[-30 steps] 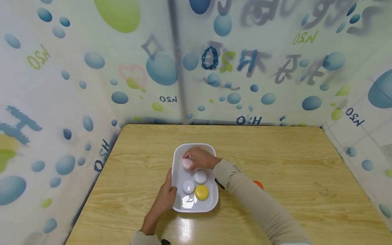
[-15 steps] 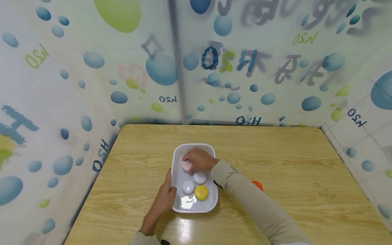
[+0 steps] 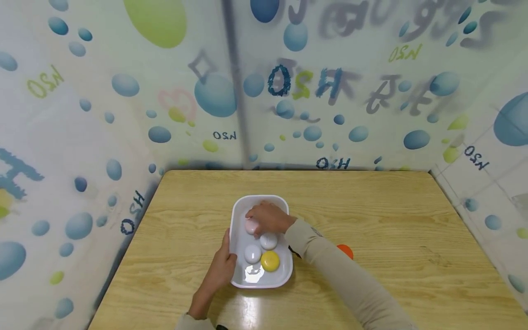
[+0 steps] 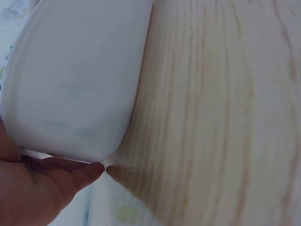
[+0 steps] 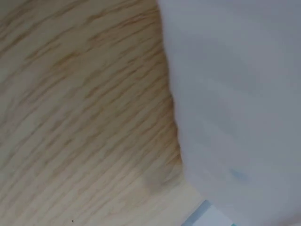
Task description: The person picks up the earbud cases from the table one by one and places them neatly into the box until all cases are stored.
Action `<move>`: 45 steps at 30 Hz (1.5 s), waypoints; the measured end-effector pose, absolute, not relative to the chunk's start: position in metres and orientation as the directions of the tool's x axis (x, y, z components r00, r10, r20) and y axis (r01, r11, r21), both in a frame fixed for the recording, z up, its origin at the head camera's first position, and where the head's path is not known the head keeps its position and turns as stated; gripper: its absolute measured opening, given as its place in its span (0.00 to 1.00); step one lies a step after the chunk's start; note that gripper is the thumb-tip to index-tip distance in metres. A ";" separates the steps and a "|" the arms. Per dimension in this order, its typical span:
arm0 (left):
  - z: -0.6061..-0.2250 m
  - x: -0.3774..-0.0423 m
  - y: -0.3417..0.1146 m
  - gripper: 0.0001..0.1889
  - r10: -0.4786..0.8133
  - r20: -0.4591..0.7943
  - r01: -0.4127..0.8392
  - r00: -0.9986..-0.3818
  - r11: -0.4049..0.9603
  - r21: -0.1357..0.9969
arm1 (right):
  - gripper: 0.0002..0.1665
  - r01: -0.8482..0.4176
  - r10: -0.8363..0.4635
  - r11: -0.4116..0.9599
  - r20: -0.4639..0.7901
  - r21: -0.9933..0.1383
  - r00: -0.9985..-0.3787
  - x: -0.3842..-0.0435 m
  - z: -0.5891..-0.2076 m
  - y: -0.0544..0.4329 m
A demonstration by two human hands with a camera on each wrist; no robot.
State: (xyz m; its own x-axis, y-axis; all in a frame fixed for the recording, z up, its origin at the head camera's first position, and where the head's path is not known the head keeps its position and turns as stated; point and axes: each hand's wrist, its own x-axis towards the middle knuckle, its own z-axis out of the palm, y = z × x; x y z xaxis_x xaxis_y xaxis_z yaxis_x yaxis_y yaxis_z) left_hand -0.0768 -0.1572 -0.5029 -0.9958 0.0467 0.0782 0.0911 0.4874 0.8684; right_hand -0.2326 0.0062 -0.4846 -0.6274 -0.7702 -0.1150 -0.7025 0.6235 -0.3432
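Observation:
A white rectangular tray (image 3: 284,270) with rounded corners lies on the wooden table. My left hand (image 3: 223,266) grips its left side, thumb at the rim; in the left wrist view, fingers (image 4: 87,175) reach along the tray's outer wall (image 4: 77,80). Inside the tray, my right hand (image 3: 270,217) holds a pale pink round piece (image 3: 251,225) near the far left, partly hidden by the fingers. Nearer me in the tray lie two glossy white round pieces, one white piece (image 3: 268,240) close under the right hand and another white piece (image 3: 252,253) beside a yellow round piece (image 3: 270,261).
An orange round piece (image 3: 345,250) lies on the table (image 3: 396,220) right of the tray, partly behind the right sleeve (image 3: 330,256). Patterned walls (image 3: 350,105) rise at the table's back and sides. A blurred whitish surface (image 5: 235,94) fills much of the right wrist view.
The head view has shifted slightly. Both hands keep their places at the tray, and the right fingers stay on the pink piece.

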 end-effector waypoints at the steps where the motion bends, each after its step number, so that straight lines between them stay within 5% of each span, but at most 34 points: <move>1: -0.503 -0.077 -0.157 0.37 0.047 0.077 0.091 -0.996 0.487 0.868 | 0.32 -0.688 -0.766 0.624 -0.116 -0.371 -0.632 -0.232 -0.483 0.008; 19: -0.503 -0.077 -0.156 0.37 0.039 0.041 0.055 -0.998 0.489 0.871 | 0.30 -0.503 -0.660 0.547 0.025 -0.670 -0.751 -0.215 -0.452 0.069; 32: -0.503 -0.078 -0.158 0.37 0.056 0.030 0.053 -0.998 0.480 0.875 | 0.35 -0.354 -0.455 0.689 0.003 -0.632 -0.890 -0.179 -0.457 0.162; 45: -0.505 -0.079 -0.158 0.37 0.048 0.035 0.055 -0.998 0.492 0.869 | 0.40 -0.320 -0.424 0.805 -0.107 -0.500 -0.900 -0.140 -0.481 0.226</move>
State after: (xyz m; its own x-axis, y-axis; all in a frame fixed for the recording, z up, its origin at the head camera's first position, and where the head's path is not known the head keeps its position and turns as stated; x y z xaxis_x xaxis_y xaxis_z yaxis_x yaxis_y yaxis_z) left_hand -0.0793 -0.1579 -0.5049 -0.9982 0.0484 0.0354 0.0546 0.4924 0.8687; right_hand -0.1396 0.2261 -0.4815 -0.8996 -0.4235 -0.1068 -0.3196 0.8048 -0.5001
